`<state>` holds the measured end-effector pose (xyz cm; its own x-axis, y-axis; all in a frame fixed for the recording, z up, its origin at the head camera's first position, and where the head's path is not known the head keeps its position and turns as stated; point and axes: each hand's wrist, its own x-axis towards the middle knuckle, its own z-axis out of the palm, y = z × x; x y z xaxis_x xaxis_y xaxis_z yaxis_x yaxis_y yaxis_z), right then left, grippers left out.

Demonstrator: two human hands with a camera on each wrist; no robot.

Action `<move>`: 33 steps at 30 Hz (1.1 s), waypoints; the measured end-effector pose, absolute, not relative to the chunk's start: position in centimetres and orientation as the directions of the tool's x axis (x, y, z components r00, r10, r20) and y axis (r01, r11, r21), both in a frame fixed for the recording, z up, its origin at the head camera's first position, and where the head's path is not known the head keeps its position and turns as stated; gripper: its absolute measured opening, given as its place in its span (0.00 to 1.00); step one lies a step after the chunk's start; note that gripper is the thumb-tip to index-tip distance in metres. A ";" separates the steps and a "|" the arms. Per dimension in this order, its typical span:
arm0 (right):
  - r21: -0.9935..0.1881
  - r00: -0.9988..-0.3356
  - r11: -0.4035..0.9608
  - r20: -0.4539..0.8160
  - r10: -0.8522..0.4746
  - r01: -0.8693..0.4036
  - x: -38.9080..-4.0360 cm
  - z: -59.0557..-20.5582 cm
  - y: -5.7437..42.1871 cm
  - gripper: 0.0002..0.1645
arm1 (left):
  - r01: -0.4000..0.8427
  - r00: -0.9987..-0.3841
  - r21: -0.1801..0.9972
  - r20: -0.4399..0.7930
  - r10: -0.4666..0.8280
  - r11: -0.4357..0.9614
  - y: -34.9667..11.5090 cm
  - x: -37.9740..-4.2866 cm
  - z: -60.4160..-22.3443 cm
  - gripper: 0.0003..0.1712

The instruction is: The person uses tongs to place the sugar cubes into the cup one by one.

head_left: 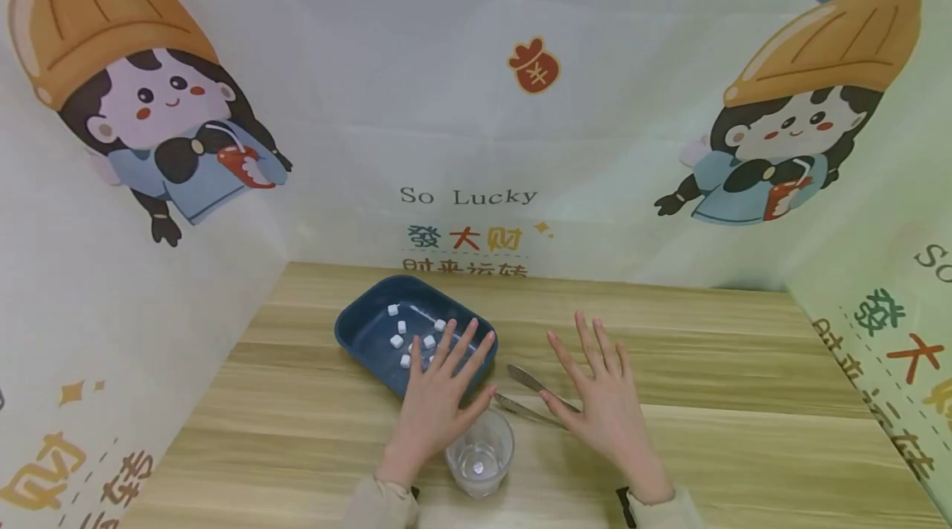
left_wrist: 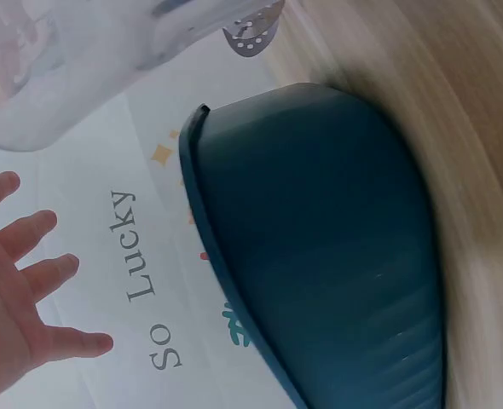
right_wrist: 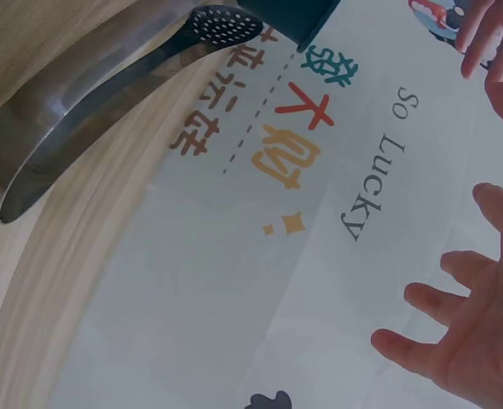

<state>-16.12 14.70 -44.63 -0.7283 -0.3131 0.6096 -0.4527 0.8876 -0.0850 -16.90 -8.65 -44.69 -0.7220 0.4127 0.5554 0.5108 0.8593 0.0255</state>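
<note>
My left hand (head_left: 439, 397) is held with fingers spread, overlapping the near right corner of a dark blue tray (head_left: 364, 332). Several small white cubes (head_left: 397, 340) lie in that tray, some hidden behind the fingers. Just below the left thumb stands a clear glass (head_left: 482, 450) with a small white spot at its bottom. To the right, my right hand (head_left: 606, 405) also has its fingers spread and holds nothing. Metal tongs (head_left: 524, 378) with perforated tips lie between the hands, their bent end hidden behind the right hand; the right wrist view shows this bend (right_wrist: 55, 98).
The wood-grain table (head_left: 714, 364) is walled in by a pale printed sheet (head_left: 617, 182) at the back and both sides. In the left wrist view the tray wall (left_wrist: 320, 230) fills the middle, with the glass (left_wrist: 81, 85) at upper left.
</note>
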 end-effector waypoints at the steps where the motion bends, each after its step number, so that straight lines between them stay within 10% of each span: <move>1: -0.087 -0.729 0.887 0.609 -0.313 -0.454 -16.1 -44.6 14.7 0.39 | 0.512 -0.719 0.021 0.558 0.415 0.859 -8.7 -16.9 -44.6 0.34; 33: -0.010 -0.666 0.842 0.617 -0.419 -0.539 -16.1 -44.0 15.2 0.37 | 0.599 -0.681 0.045 0.554 0.479 0.800 -9.8 -16.6 -42.3 0.32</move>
<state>-16.13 15.16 -44.02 -0.6659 -0.4192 0.6171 -0.5394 0.8420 -0.0101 -16.61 -9.83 -42.34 -0.6808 0.4787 0.5544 0.5988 0.7997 0.0447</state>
